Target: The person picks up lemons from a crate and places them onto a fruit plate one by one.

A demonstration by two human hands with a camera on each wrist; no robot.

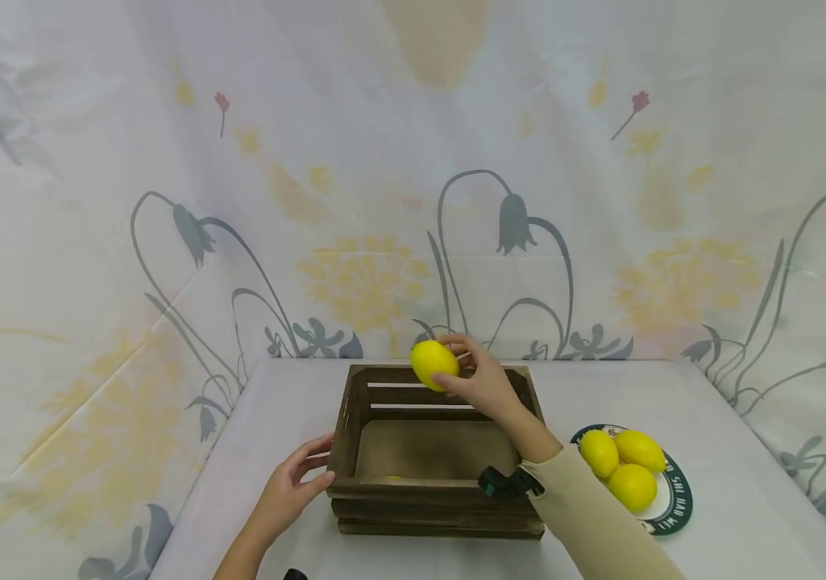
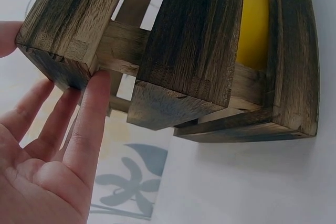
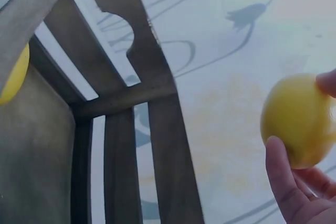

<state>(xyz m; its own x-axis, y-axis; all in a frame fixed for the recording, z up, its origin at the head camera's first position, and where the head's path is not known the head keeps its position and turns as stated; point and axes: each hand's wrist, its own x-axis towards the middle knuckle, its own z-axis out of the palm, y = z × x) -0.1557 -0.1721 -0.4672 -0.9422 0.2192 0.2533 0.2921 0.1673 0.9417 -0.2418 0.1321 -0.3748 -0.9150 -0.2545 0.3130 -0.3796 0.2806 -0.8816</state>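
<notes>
My right hand (image 1: 481, 387) holds a yellow lemon (image 1: 433, 365) between thumb and fingers, above the back part of a dark brown wooden slatted crate (image 1: 442, 490). In the right wrist view the lemon (image 3: 296, 121) is pinched at its sides, away from the crate's slats. My left hand (image 1: 289, 486) touches the crate's left side near the front corner, its fingers fairly straight. The left wrist view has the thumb (image 2: 86, 129) against the end of a slat. Inside the crate lies another lemon (image 2: 253, 27), seen through a gap and mostly hidden by the front wall.
To the crate's right, a round plate (image 1: 679, 493) with a dark green lettered rim bears three lemons (image 1: 632, 487). The white tabletop (image 1: 739, 451) meets a flower-printed cloth backdrop (image 1: 383, 201) behind. The right forearm passes over the crate's right side.
</notes>
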